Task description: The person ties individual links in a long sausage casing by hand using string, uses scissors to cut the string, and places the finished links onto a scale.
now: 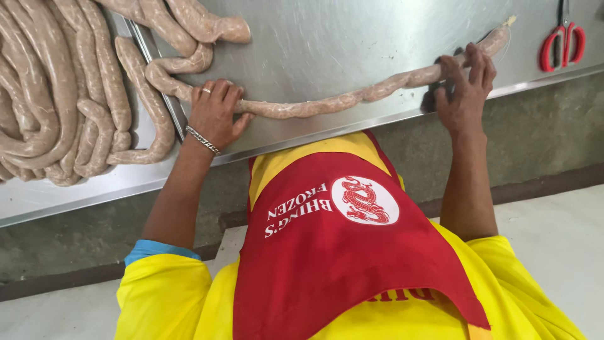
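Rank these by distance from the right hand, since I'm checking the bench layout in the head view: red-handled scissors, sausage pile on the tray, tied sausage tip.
1. Tied sausage tip, just beyond the right hand.
2. Red-handled scissors, far corner.
3. Sausage pile, across on the tray.

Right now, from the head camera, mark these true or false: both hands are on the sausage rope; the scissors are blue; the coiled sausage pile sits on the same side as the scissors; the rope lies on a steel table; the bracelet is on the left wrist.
1. Both hands are on the sausage rope. True: the left hand presses one part, the right hand grips another.
2. The scissors are blue. False: the handles are red.
3. The coiled sausage pile sits on the scissors' side. False: it lies at the opposite end.
4. The rope lies on a steel table. True.
5. The bracelet is on the left wrist. True.
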